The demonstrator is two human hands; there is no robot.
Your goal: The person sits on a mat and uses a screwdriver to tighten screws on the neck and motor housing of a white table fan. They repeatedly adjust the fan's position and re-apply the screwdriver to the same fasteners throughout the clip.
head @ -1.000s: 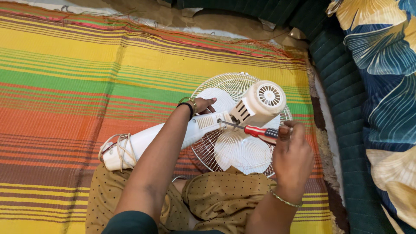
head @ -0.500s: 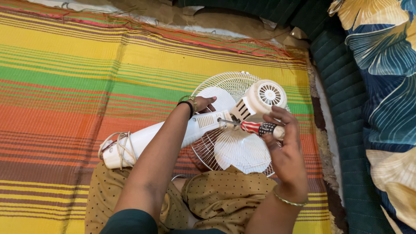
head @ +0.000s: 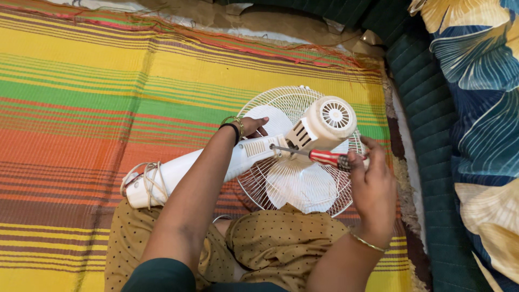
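Centre-right of frame: I see a white pedestal fan (head: 303,157) lying face-down on a striped woven mat (head: 81,108), wire guard (head: 281,108) flat against the mat, motor housing (head: 327,123) pointing up, stand tube (head: 189,167) running to lower left with its cord (head: 150,181) coiled around the end. I judge the fan bulky but light, plastic and stiff; the thin wire guard and translucent blades would bend or crack under load, so the tube or neck looks the safe place to hold. My left hand (head: 251,127) rests on the neck beside the motor, fingers bent over it, steadying it. My right hand (head: 373,186) is wrapped firmly around a red-handled screwdriver (head: 316,156), whose tip meets the joint under the motor housing. No containers in view. Right edge: dark green quilted cushion (head: 427,108) and floral fabric (head: 481,81).
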